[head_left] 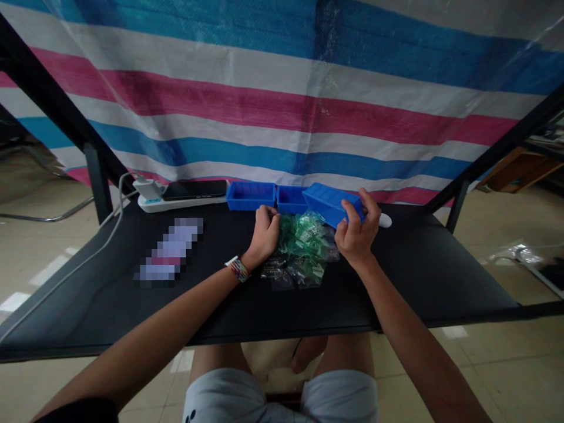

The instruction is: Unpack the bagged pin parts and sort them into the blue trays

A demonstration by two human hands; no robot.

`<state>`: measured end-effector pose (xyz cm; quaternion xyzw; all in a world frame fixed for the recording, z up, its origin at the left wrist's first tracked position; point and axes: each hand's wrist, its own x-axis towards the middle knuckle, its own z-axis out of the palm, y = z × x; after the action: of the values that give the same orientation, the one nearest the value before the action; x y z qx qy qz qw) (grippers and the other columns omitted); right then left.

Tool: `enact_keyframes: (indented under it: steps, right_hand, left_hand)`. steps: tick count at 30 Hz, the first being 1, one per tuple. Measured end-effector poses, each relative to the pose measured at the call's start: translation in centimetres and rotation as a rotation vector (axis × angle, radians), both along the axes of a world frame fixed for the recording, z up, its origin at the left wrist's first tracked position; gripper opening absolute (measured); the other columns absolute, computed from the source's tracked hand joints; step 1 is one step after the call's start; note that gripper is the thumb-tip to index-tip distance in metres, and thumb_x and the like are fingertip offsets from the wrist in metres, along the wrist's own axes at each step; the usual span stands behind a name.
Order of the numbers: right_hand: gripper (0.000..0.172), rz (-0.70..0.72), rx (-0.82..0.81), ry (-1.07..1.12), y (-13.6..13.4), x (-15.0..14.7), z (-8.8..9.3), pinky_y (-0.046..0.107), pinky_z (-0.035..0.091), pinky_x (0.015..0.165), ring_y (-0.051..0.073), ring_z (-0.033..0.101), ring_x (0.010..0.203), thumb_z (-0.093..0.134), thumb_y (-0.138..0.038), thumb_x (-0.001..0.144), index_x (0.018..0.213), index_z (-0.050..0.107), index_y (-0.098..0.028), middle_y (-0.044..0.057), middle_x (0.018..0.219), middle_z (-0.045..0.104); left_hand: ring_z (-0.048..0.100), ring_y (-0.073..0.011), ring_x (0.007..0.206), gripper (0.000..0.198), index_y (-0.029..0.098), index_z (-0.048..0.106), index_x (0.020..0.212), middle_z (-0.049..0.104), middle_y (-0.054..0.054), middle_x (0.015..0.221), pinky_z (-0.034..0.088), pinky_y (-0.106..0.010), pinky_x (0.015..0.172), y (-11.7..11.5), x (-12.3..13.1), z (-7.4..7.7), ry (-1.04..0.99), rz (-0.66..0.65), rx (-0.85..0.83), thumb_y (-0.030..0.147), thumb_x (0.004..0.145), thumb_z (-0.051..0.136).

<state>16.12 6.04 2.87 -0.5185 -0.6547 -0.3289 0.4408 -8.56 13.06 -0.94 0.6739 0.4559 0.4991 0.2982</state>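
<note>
My right hand (358, 231) grips a blue plastic bin (331, 203) and holds it tipped on its side above a pile of small clear bags with green parts (304, 247) on the black table (132, 294). My left hand (265, 233) is curled closed at the left edge of that pile, touching the bags. What its fingers hold is hidden. A beaded band sits on my left wrist. Two more blue bins (250, 195) stand side by side just behind the pile.
A white power strip (176, 202) with a plugged adapter and a dark phone lies at the back left, its cable running off the left edge. A blurred patch (170, 255) lies left of centre. A small white object (385, 220) rests right of the tipped bin. A striped tarp hangs behind.
</note>
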Motion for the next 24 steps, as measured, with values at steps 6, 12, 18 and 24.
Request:
enact_keyframes:
  steps: [6, 12, 18, 24]
  right_hand:
    - [0.035, -0.029, -0.037, 0.130, 0.1, 2.0, 0.6, 0.063, 0.047, 0.113, 0.039, 0.048, 0.147, 0.050, -0.035, 0.099, 0.131, 0.063, -0.026, 0.016, 0.155, 0.047]
    - [0.050, -0.051, -0.018, 0.451, 5.6, 7.4, 0.4, 0.065, 0.039, 0.121, 0.036, 0.052, 0.143, 0.045, -0.022, 0.090, 0.138, 0.058, -0.016, 0.021, 0.144, 0.056]
    - [0.053, -0.109, -0.405, 0.898, 11.5, 10.4, -2.8, 0.053, 0.052, 0.110, 0.030, 0.066, 0.120, 0.051, -0.024, 0.081, 0.132, 0.057, -0.014, 0.017, 0.122, 0.069]
    - [0.069, -0.123, -0.491, 0.767, 8.8, 8.1, -2.4, 0.066, 0.034, 0.123, 0.042, 0.054, 0.140, 0.066, -0.024, 0.076, 0.141, 0.053, -0.006, 0.029, 0.143, 0.060]
  left_hand:
    - [0.054, -0.0293, 0.126, 0.027, 0.023, 0.051, 0.123, 0.051, -0.012, 0.130, 0.045, -0.051, 0.116, -0.5, -0.1, 0.2, 0.109, -0.027, 0.035, 0.029, 0.097, 0.058]
    - [0.043, -0.0349, 0.144, 0.037, 0.023, 0.058, 0.134, 0.043, -0.015, 0.155, 0.034, -0.056, 0.126, -1.3, 0.2, 0.5, 0.255, -0.088, 0.130, 0.038, 0.100, 0.059]
    - [0.052, -0.0314, 0.133, 0.036, 0.019, 0.056, 0.129, 0.050, -0.016, 0.136, 0.041, -0.051, 0.121, -0.8, -0.1, 0.5, 0.194, -0.048, 0.089, 0.031, 0.095, 0.061]
    - [0.059, -0.0307, 0.109, 0.014, 0.022, 0.063, 0.100, 0.062, -0.010, 0.110, 0.049, -0.051, 0.105, -0.7, -0.1, 0.9, 0.299, -0.053, 0.057, 0.020, 0.086, 0.061]
